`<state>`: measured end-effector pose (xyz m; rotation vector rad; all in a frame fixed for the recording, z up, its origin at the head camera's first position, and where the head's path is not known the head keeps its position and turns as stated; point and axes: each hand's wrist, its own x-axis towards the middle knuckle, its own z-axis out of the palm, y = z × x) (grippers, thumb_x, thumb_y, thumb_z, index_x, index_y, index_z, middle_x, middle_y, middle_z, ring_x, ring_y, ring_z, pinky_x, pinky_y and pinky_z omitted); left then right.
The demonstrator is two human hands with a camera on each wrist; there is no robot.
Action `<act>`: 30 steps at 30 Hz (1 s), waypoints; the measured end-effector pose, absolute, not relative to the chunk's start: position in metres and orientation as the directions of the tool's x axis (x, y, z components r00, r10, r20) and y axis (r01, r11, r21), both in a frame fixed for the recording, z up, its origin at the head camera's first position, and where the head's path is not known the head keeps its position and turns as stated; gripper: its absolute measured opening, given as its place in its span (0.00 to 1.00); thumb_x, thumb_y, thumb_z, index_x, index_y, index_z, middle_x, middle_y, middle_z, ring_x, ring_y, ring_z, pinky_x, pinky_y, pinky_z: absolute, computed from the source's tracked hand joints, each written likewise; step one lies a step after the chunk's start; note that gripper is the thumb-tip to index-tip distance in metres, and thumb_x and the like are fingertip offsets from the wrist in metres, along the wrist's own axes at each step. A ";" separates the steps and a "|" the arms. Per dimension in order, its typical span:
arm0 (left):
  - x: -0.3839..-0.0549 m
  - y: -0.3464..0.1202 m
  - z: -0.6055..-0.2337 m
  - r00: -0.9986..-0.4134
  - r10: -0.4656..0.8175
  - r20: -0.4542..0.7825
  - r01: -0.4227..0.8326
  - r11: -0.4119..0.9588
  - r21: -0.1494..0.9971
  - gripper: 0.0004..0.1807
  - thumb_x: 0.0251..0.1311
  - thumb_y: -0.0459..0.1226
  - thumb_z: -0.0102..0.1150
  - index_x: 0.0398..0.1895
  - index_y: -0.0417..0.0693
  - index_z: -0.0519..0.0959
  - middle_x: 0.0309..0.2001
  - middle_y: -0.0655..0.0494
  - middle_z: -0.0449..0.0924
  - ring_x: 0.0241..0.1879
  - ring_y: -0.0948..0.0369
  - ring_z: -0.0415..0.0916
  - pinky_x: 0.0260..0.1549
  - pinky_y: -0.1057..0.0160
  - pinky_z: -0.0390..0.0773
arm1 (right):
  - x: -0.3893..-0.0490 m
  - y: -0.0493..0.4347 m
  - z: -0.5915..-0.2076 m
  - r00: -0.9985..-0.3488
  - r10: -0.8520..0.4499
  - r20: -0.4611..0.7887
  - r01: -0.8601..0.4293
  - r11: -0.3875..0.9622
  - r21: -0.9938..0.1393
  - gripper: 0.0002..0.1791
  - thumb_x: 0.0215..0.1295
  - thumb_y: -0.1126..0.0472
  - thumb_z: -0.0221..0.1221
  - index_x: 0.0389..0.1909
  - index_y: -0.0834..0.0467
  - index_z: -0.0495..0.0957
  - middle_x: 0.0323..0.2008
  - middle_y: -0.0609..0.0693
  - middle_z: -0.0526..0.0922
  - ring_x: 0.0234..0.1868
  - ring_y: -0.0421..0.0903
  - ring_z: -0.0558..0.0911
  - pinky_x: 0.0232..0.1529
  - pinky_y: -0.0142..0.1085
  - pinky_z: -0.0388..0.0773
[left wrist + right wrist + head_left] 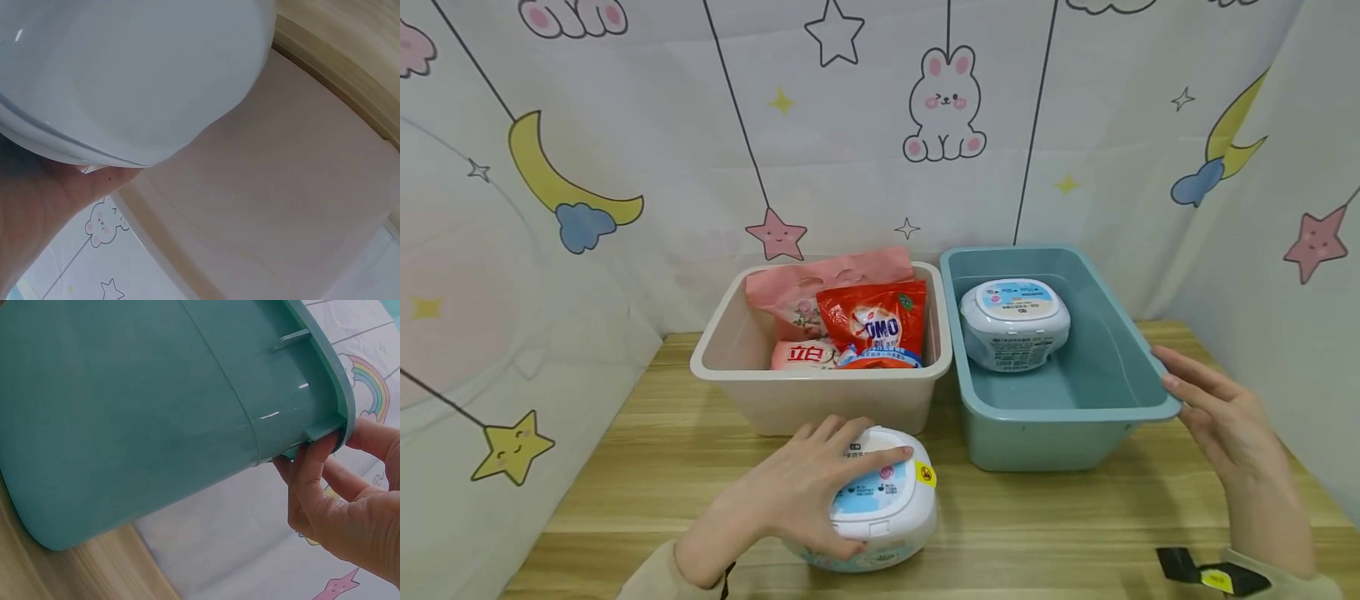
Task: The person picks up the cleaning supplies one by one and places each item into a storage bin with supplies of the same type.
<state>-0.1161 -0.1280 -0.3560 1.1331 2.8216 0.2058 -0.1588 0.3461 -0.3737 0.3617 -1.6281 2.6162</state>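
Observation:
My left hand (pixel 808 479) lies over a white rounded tub (pixel 880 492) with a blue printed lid and a yellow sticker, thumb on the near side and fingers across the top. In the left wrist view, the tub's smooth white surface (pixel 144 75) fills the upper left. At the right, my right hand (pixel 1232 417) grips the rim corner of a teal bin (pixel 1045 442), with fingers (pixel 312 478) curled under the rim in the right wrist view. Inside that bin stands a similar white tub (pixel 1015 325), upright near its left wall.
Left of the teal bin, close beside it, is a cream bin (pixel 842 400). It holds a red OMO bag (pixel 876 321) and pink packages (pixel 820 287). Both bins stand on a wood-grain table (pixel 647 467), with a printed cloth (pixel 850 150) hanging behind.

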 end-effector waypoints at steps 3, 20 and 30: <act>-0.116 -0.127 -0.354 -0.717 0.696 -0.034 0.685 0.713 0.152 0.52 0.39 0.65 0.64 0.70 0.89 0.48 0.69 0.57 0.58 0.63 0.55 0.58 0.58 0.47 0.68 | -0.159 0.346 -0.374 -0.972 -0.089 0.215 -0.154 -0.449 -0.880 0.23 0.69 0.78 0.43 0.58 0.62 0.77 0.52 0.47 0.83 0.45 0.39 0.84 0.40 0.28 0.82; -0.116 -0.115 -0.330 -0.680 0.733 -0.040 0.722 0.677 0.139 0.52 0.39 0.66 0.63 0.70 0.88 0.47 0.69 0.58 0.58 0.63 0.57 0.57 0.57 0.49 0.69 | -0.158 0.348 -0.375 -0.971 -0.099 0.220 -0.155 -0.444 -0.883 0.23 0.69 0.78 0.42 0.58 0.61 0.76 0.53 0.46 0.82 0.46 0.39 0.84 0.41 0.27 0.82; -0.121 -0.108 -0.313 -0.638 0.770 -0.030 0.762 0.636 0.123 0.51 0.40 0.66 0.61 0.71 0.86 0.48 0.69 0.58 0.59 0.63 0.57 0.58 0.59 0.49 0.68 | -0.159 0.347 -0.375 -0.964 -0.122 0.236 -0.157 -0.455 -0.876 0.24 0.70 0.78 0.41 0.60 0.62 0.75 0.54 0.47 0.82 0.46 0.40 0.84 0.42 0.28 0.82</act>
